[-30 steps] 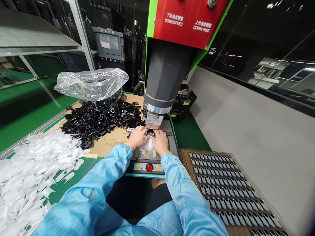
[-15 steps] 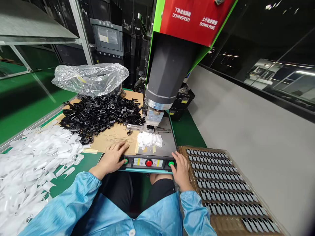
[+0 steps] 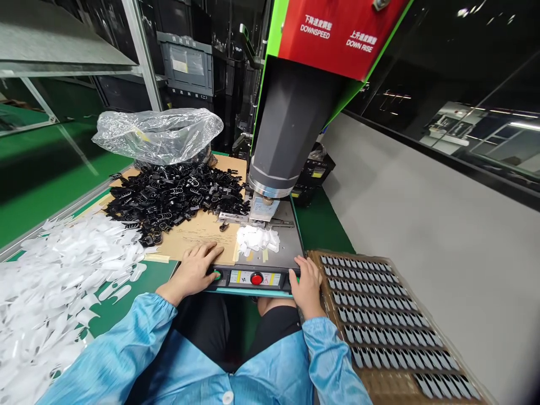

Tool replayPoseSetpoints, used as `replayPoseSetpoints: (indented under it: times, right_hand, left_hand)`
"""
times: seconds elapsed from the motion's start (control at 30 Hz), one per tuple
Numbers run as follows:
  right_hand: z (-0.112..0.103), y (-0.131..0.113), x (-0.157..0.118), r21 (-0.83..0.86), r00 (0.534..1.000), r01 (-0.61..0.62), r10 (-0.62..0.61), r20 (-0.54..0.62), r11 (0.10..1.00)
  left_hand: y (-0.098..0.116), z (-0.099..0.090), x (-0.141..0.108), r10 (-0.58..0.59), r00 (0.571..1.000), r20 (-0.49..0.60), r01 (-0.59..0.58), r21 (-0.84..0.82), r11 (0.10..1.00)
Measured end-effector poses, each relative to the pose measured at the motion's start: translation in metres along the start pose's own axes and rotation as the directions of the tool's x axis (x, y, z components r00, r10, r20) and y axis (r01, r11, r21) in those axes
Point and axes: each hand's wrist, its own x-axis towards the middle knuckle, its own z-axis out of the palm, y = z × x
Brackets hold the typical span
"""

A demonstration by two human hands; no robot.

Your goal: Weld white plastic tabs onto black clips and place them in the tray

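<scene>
My left hand (image 3: 194,270) lies flat at the front left corner of the press base, its thumb beside the left green button (image 3: 216,275). My right hand (image 3: 306,282) covers the front right corner of the control strip, hiding the button there. Between them sits a red button (image 3: 256,278). A small heap of white plastic pieces (image 3: 256,238) rests on the grey base plate (image 3: 287,247). The grey press head (image 3: 286,129) hangs above the metal fixture (image 3: 262,209). Neither hand holds anything.
A pile of black plastic clips (image 3: 169,197) lies on cardboard at the left, with a clear bag (image 3: 156,135) behind. White plastic pieces (image 3: 54,281) spread over the green table at far left. A brown tray of finished parts (image 3: 379,320) lies at the right.
Both hands left the fixture under the press head and came back to the front control strip. Since half a second ago my right hand shifted onto the right button.
</scene>
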Motion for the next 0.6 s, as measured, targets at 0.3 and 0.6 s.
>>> replayPoseSetpoints:
  times: [0.3,0.6]
  right_hand:
    - [0.043,-0.036,0.083,-0.011,0.973,0.052,-0.048,0.227,0.999]
    - [0.06,-0.098,0.093,-0.051,0.921,-0.094,0.106,0.375,0.994]
  left_hand:
    - [0.027,0.013,0.033,-0.009,0.996,-0.087,0.006,-0.035,0.999]
    - [0.059,0.041,0.08,-0.022,0.993,-0.118,0.031,0.075,0.997]
